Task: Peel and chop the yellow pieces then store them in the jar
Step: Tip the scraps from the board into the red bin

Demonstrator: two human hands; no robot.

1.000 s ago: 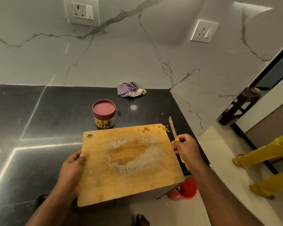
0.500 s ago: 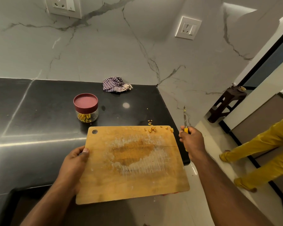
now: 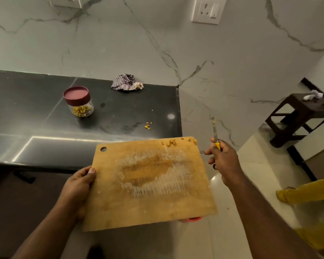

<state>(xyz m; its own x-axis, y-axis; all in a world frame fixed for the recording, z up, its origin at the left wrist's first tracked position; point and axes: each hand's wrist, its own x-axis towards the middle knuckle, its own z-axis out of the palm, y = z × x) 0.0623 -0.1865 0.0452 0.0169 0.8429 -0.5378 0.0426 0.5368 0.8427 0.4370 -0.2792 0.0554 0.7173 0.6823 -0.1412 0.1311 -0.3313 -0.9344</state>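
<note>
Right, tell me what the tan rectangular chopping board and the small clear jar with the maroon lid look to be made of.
Tan rectangular chopping board: looks like unfinished wood, matte, with visible grain, pale knife scoring and a yellow-brown stain. Small clear jar: see-through and glossy, plastic or glass, cannot tell which; its maroon lid looks like ridged plastic.

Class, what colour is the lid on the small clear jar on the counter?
Dark red, seen in the head view on the small clear jar's lid.

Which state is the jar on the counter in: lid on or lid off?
Lid on. The jar stands upright on the black counter, its dark red lid covering the mouth, yellow pieces visible through the clear wall.
</note>
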